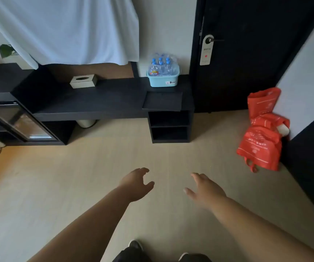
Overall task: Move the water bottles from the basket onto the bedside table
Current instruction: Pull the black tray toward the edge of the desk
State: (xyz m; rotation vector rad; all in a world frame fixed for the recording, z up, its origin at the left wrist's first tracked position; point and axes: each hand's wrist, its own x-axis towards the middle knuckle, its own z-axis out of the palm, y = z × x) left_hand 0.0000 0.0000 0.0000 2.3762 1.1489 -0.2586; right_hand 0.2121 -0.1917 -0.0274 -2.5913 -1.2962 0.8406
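Head view: both hands stretched out over the pale wood-look floor (152,152), empty. Left hand (136,184) loosely open, fingers curled; right hand (204,190) open, fingers spread, holding nothing. Light-blue plastic basket (163,80) sits on the long black surface (95,99) by the wall, well apart from the hands, beside the black door (247,53). Clear plastic water bottles with blue caps (161,66) stand packed upright inside it, seemingly wrapped in film. Beige tissue box (83,81) further left on the same surface. Red plastic bag (262,133) on the floor at right. Step: approach, nothing taken yet. Next: walk up, reach into the basket, grip a bottle. Bedside table not identifiable here.
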